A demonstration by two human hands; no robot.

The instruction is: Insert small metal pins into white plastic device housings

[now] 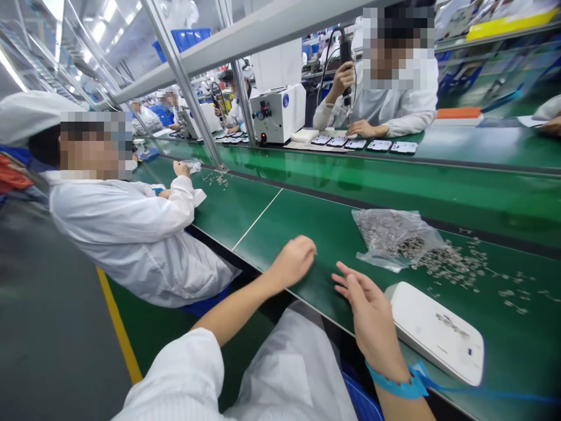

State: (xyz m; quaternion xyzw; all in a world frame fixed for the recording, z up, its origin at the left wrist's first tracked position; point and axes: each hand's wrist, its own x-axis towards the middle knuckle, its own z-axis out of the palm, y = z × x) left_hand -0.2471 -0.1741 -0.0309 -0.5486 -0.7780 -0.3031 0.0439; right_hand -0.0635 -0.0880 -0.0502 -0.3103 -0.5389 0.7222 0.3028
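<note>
My left hand [294,261] is closed in a pinch just above the green bench top [258,248]. A tiny tip of something shows at its fingers, too small to name. Beside it, my right hand [366,301] has its fingers apart and nothing visible in them; a blue wrist strap [394,383] circles that wrist. Close by on the right lies a white rounded box [421,313] with a few small metal pieces [451,324] on top. Behind it, a clear plastic bag [385,231] spills many small metal parts [460,263] onto the bench.
To the left sits a co-worker in white [127,228], with another heap of small parts [218,179] nearby. Across the bench, a person holds a black tool [346,55] above a row of flat pieces [379,145]. A white machine [280,114] and metal posts [184,88] stand there.
</note>
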